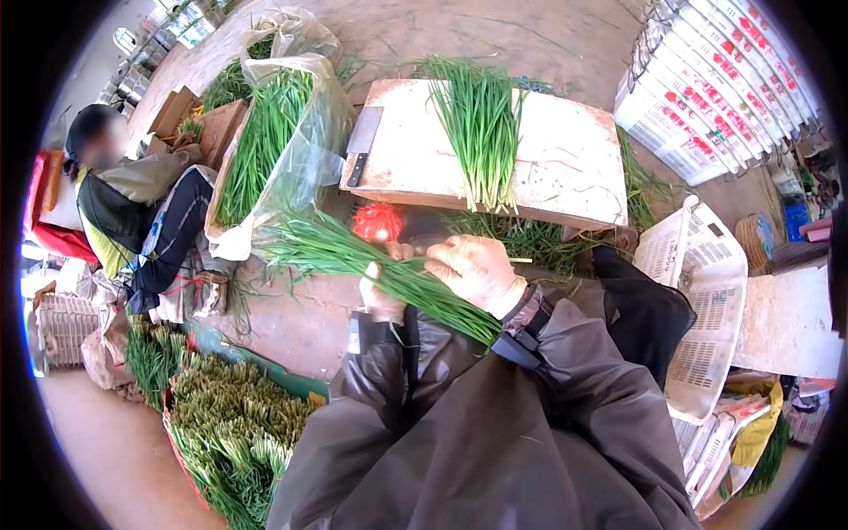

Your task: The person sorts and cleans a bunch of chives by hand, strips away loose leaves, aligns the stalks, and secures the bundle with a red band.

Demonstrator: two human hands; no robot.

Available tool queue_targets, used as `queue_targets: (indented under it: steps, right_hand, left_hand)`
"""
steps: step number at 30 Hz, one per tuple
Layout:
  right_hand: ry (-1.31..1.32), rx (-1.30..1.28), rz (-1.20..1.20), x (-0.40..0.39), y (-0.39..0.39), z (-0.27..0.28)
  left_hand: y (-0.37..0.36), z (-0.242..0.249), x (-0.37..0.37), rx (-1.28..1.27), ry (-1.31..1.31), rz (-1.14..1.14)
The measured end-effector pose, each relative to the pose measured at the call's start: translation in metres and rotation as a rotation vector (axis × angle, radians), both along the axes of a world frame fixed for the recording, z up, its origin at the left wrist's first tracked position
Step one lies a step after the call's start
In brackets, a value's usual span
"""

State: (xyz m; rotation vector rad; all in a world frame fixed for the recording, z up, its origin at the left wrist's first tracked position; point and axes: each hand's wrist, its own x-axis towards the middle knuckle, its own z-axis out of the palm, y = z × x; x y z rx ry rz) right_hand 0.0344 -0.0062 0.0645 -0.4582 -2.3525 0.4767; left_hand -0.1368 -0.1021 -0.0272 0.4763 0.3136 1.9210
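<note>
A loose bundle of garlic chives (353, 256) lies slantwise across my lap, its leafy tips to the left and the other end by my right forearm. My left hand (382, 296) is closed around the middle of the bundle, thumb on the near side. Over the far side of the same chives, my right hand (481, 269) has its fingers curled and pressed in; the fingertips are partly hidden. Both hands wear pale gloves. Just beyond the hands is a tuft of red ties (378, 221).
A low board (565, 146) ahead bears another chive bunch (484, 146) and a knife (360, 146). Chives fill an open plastic bag (309, 132) and a box (234, 406) at front left. White crates (707, 88) stand right. A co-worker (132, 194) sits at left.
</note>
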Motion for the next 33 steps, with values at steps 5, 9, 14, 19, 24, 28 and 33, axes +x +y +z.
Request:
queue_targets:
  steps: [5, 9, 14, 19, 24, 28, 33]
  right_hand:
    - [0.076, -0.102, -0.060, 0.002, -0.002, 0.012]
    - [0.255, -0.427, -0.097, 0.014, 0.004, 0.014]
    - [0.613, -1.131, -0.267, 0.079, 0.040, 0.051]
    - [-1.068, -0.149, -0.578, 0.168, 0.073, 0.042]
    - [-0.914, 0.024, -0.264, 0.145, 0.056, 0.101]
    - [-0.530, 0.221, 0.014, 0.101, 0.027, 0.124]
    - [-0.487, 0.234, 0.011, 0.057, -0.021, 0.197]
  left_hand:
    - [0.001, -0.011, 0.000, 0.005, -0.026, 0.097]
    - [-0.001, -0.014, -0.001, -0.046, -0.046, 0.138]
    - [-0.003, -0.008, -0.004, -0.010, -0.151, 0.115]
    - [-0.009, -0.019, -0.015, -0.001, -0.191, 0.140]
    - [-0.010, -0.021, -0.019, -0.030, -0.193, 0.128]
    - [-0.008, -0.017, -0.017, -0.011, -0.167, 0.106]
    - [-0.008, -0.016, -0.015, -0.029, -0.142, 0.136]
